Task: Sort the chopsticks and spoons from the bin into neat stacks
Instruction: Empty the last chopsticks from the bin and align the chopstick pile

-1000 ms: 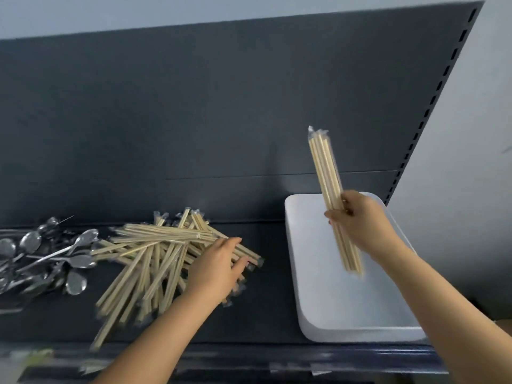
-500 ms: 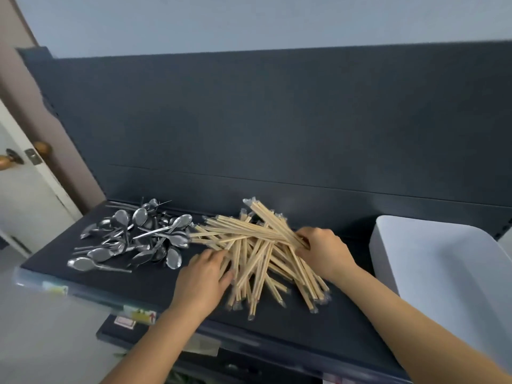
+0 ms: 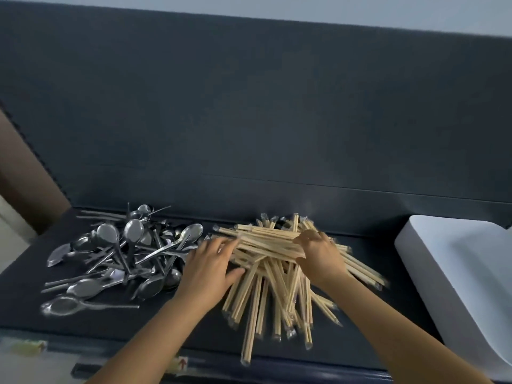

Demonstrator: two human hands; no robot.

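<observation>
Chopsticks (image 3: pixel 271 286) lie in a crossed heap on the shelf (image 3: pixel 83 322), right under both your hands. Your left hand (image 3: pixel 210 261) lies flat on them with fingers spread, and your right hand (image 3: pixel 318 253) curls over the top sticks. Careful: the wrapped ends below your wrists reach toward the shelf lip, so a hard rake could tip them off. The spoons (image 3: pixel 124 259) sit just left of your left hand. Sweep wide and the piles mix.
</observation>
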